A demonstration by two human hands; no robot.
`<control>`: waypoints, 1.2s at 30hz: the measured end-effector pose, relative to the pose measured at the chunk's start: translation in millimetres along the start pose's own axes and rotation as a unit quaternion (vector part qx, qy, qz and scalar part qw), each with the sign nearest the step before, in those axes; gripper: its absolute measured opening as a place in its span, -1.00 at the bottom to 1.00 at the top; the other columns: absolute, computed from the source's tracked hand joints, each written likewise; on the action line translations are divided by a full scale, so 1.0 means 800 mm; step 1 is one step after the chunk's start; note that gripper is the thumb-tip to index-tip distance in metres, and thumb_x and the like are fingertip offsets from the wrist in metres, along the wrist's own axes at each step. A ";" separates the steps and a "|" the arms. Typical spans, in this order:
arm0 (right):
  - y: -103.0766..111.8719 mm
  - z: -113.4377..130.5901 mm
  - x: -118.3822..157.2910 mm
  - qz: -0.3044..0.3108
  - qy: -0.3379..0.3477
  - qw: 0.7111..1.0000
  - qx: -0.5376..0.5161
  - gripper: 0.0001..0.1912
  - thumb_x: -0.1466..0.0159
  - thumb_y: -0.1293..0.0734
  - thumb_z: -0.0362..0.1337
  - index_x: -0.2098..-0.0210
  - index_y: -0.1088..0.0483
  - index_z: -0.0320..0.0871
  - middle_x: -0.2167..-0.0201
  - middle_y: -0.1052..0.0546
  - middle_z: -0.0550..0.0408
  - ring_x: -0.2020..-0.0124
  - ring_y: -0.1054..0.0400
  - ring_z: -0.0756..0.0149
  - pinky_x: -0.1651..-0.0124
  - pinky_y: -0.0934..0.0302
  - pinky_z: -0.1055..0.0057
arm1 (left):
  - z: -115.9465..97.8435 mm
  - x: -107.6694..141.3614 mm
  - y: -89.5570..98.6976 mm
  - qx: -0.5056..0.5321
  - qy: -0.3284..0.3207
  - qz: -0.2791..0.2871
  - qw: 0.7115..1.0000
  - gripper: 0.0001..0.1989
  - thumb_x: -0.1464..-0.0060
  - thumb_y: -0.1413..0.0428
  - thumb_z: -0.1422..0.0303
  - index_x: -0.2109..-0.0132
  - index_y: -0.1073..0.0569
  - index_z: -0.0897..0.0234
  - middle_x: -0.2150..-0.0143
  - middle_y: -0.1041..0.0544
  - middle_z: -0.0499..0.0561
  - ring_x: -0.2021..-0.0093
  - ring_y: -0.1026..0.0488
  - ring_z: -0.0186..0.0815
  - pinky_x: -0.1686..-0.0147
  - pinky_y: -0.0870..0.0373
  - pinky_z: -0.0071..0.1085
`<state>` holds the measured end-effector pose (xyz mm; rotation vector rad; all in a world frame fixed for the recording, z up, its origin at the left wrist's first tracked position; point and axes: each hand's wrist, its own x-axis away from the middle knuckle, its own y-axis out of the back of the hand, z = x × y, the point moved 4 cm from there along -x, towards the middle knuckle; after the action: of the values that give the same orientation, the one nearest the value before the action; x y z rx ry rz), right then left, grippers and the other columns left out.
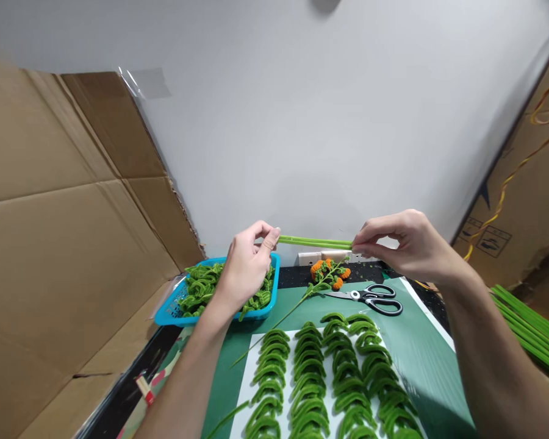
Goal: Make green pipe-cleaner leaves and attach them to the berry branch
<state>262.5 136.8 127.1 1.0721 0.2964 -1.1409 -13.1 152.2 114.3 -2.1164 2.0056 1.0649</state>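
My left hand pinches one end of a short bundle of light green fuzzy stems, and my right hand pinches the other end. The stems are stretched level between both hands, above the table. Below them, curved green fuzzy pieces lie in several columns on a white sheet. An orange flower cluster on a thin green stem rests behind the sheet, beside scissors with black and grey handles.
A blue basket full of green curled pieces stands behind my left forearm. Long green stems lie at the far right. Cardboard rises on the left, with more on the right. A green mat covers the table.
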 end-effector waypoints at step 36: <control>-0.016 0.000 -0.009 -0.137 0.033 0.990 -0.003 -0.91 -0.36 -0.47 -0.25 0.29 -0.65 -0.07 0.38 -0.68 0.13 0.40 -0.54 0.33 0.36 -0.48 0.37 | -0.027 0.017 -0.025 0.406 0.115 0.025 0.906 -0.65 -0.18 -0.30 0.09 0.05 -0.45 0.19 0.38 -0.46 -0.16 0.70 -0.33 -0.50 0.78 -0.13 -0.57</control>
<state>248.4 141.1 125.1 1.0879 0.5114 -1.3479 12.9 133.5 115.6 -1.7606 2.0664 -0.0806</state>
